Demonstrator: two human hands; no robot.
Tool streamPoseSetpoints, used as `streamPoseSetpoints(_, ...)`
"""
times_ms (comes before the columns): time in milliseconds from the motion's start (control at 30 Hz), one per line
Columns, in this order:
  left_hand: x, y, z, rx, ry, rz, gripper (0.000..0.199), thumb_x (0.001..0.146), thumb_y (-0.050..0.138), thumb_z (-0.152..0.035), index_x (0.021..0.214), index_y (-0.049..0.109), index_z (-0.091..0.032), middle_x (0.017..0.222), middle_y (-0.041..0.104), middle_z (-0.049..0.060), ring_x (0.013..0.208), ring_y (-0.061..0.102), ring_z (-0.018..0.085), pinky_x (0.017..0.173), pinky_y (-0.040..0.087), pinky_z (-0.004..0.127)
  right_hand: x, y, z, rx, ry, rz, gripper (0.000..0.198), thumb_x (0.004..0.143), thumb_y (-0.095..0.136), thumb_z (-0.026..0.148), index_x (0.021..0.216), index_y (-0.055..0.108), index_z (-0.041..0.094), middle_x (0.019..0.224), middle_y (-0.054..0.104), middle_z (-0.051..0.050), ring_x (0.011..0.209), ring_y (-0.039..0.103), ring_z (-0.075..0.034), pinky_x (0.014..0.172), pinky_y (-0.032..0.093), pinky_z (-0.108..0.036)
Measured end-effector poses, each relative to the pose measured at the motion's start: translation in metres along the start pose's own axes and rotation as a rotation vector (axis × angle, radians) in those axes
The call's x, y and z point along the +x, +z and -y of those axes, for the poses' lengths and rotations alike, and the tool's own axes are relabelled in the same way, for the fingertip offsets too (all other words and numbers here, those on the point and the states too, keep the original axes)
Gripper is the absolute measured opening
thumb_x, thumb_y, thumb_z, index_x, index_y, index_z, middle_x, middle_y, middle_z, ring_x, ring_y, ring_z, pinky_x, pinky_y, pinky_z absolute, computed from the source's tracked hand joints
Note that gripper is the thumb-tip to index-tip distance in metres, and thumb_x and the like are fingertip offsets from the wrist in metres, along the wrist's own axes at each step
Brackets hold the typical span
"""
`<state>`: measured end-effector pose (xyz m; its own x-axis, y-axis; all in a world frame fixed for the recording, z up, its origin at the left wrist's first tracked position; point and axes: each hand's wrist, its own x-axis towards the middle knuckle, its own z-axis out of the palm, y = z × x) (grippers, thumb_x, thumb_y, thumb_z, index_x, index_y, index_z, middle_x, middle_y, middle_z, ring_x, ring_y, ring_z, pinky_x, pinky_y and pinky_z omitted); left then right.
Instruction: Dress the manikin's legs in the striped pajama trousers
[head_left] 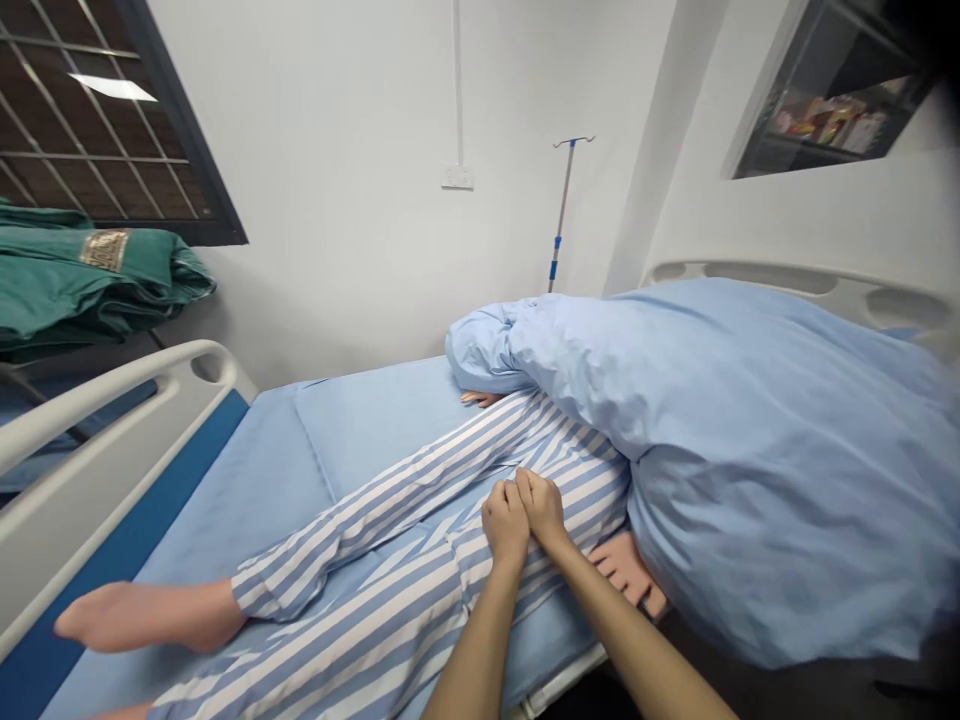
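A figure that looks like a nursing manikin lies on the bed in blue-and-white striped trousers (390, 600). My left hand (505, 522) and my right hand (541, 508) are side by side over its upper thigh, both closed in fists on the trouser cloth. The knuckles touch, and the fingertips are hidden underneath. A light blue quilt (720, 420) is folded back over the upper body and head end. One manikin hand (628, 574) sticks out below the quilt beside my right forearm. A bare foot (142, 615) lies toward the footboard.
The pale blue mattress (300, 450) runs between a footboard (202, 375) at the left and a headboard (810, 280) at the right. An IV pole (561, 215) stands behind the bed by the wall. Green folded cloth (97, 280) lies under the barred window.
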<state>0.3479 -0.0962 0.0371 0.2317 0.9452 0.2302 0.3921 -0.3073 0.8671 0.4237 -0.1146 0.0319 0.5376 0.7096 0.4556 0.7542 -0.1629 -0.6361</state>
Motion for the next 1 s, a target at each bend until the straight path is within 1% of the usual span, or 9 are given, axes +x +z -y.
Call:
streamPoseSetpoints(100,-0.002,0.002,0.000,0.020,-0.027,-0.033,0.032,0.083,0.027,-0.030,0.057,0.042,-0.021,0.055,0.053,0.001,0.054,0.044,0.012,0.055,0.026,0.025,-0.006,0.007,-0.003,-0.134,0.000,0.000,0.041,0.086,0.025,0.037,0.061,0.052,0.017,0.051,0.052,-0.002,0.047,0.039,-0.011,0.051,0.019,-0.026)
streamPoseSetpoints(233,-0.004,0.003,-0.004,0.008,-0.015,-0.019,0.032,0.083,0.027,-0.030,0.057,0.043,-0.020,0.056,0.051,0.001,0.056,0.042,0.012,0.056,0.025,0.025,-0.007,0.005,-0.005,-0.137,-0.028,0.019,0.044,0.086,0.023,0.039,0.061,0.052,0.017,0.053,0.054,-0.004,0.049,0.041,-0.011,0.051,0.020,-0.025)
streamPoseSetpoints(300,-0.004,-0.004,-0.003,-0.022,-0.013,0.019,0.030,0.081,0.029,-0.029,0.054,0.041,-0.019,0.054,0.048,-0.001,0.055,0.040,0.011,0.056,0.025,0.025,-0.007,0.002,-0.003,-0.124,-0.044,0.015,0.044,0.086,0.024,0.039,0.058,0.050,0.017,0.052,0.054,-0.003,0.050,0.041,-0.011,0.052,0.020,-0.025)
streamPoseSetpoints(367,-0.003,-0.022,0.005,-0.039,-0.009,0.058,0.030,0.078,0.032,-0.027,0.050,0.036,-0.019,0.049,0.042,-0.002,0.053,0.036,0.010,0.054,0.023,0.024,-0.008,0.000,0.000,-0.114,-0.046,0.014,0.044,0.086,0.024,0.039,0.055,0.047,0.017,0.050,0.051,-0.003,0.049,0.040,-0.011,0.052,0.021,-0.025)
streamPoseSetpoints(467,0.001,-0.071,0.032,-0.038,-0.010,0.065,0.029,0.075,0.033,-0.027,0.048,0.029,-0.018,0.047,0.034,-0.004,0.052,0.033,0.009,0.053,0.022,0.024,-0.009,-0.002,0.003,-0.116,-0.014,0.011,0.045,0.086,0.026,0.040,0.052,0.045,0.017,0.048,0.048,-0.002,0.048,0.036,-0.011,0.051,0.020,-0.025)
streamPoseSetpoints(667,0.012,-0.215,0.102,0.128,-0.142,0.023,0.029,0.073,0.033,-0.034,0.049,0.031,-0.019,0.048,0.032,-0.005,0.053,0.035,0.010,0.052,0.022,0.023,-0.010,-0.002,0.004,-0.159,0.042,0.043,0.042,0.084,0.028,0.040,0.053,0.045,0.018,0.050,0.048,-0.002,0.050,0.034,-0.011,0.051,0.019,-0.025)
streamPoseSetpoints(767,0.010,-0.268,0.122,0.172,-0.195,0.037,0.028,0.071,0.036,-0.034,0.048,0.034,-0.018,0.046,0.034,-0.005,0.051,0.036,0.010,0.050,0.022,0.023,-0.010,-0.002,0.005,-0.186,0.062,0.057,0.040,0.083,0.029,0.040,0.055,0.046,0.018,0.053,0.050,-0.003,0.052,0.036,-0.012,0.052,0.019,-0.025)
streamPoseSetpoints(867,0.001,-0.296,0.139,0.250,-0.232,0.053,0.028,0.072,0.035,-0.032,0.048,0.035,-0.018,0.046,0.037,-0.004,0.053,0.040,0.011,0.051,0.023,0.023,-0.011,-0.002,0.006,-0.206,0.081,0.066,0.041,0.083,0.027,0.041,0.055,0.045,0.018,0.055,0.052,-0.004,0.054,0.039,-0.013,0.051,0.020,-0.025)
streamPoseSetpoints(1000,-0.017,-0.305,0.158,0.478,-0.180,0.055,0.028,0.075,0.034,-0.031,0.053,0.045,-0.018,0.053,0.049,-0.002,0.060,0.047,0.013,0.054,0.025,0.023,-0.011,0.000,0.009,-0.287,0.098,0.109,0.043,0.084,0.024,0.043,0.057,0.047,0.019,0.060,0.056,-0.006,0.056,0.042,-0.014,0.051,0.022,-0.024)
